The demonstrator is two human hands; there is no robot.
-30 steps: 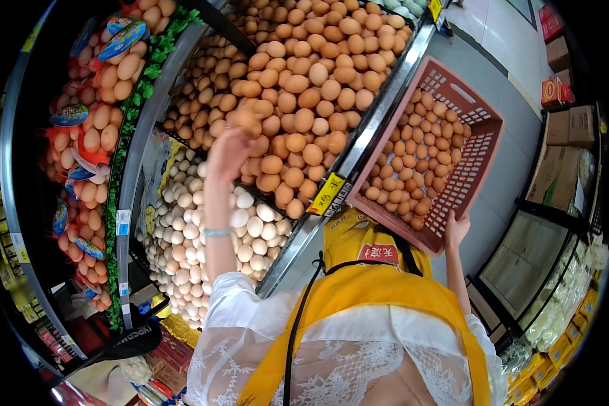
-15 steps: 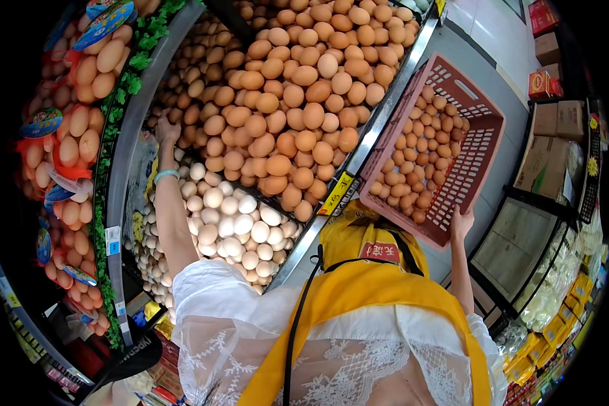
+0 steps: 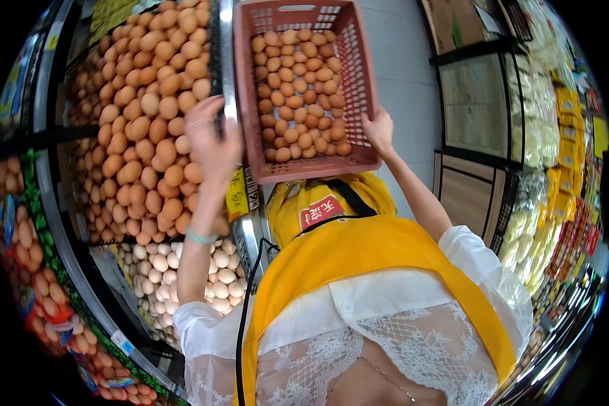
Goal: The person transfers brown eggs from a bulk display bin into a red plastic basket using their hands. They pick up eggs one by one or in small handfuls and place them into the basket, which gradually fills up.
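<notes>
The left hand (image 3: 213,141) had swung from deep in the brown eggs (image 3: 148,150) toward the crate (image 3: 316,168) (blur hid its grip; I couldn't tell), which the right hand (image 3: 379,128) clamped, seemingly ready within reach.

The crate (image 3: 318,168) I grip is matt plastic, its eggs (image 3: 296,101) smooth-shelled; the rail (image 3: 228,68) is glossy metal, my apron (image 3: 358,247) matt cloth, my blouse (image 3: 426,331) sheer lace.

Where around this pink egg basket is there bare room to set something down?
Bare grey floor tiles show between the pink basket and the wood-panelled cabinet, past the right hand. Left is crowded: heaped brown eggs and pale eggs. Loose eggs cover most of the basket's bottom.
</notes>
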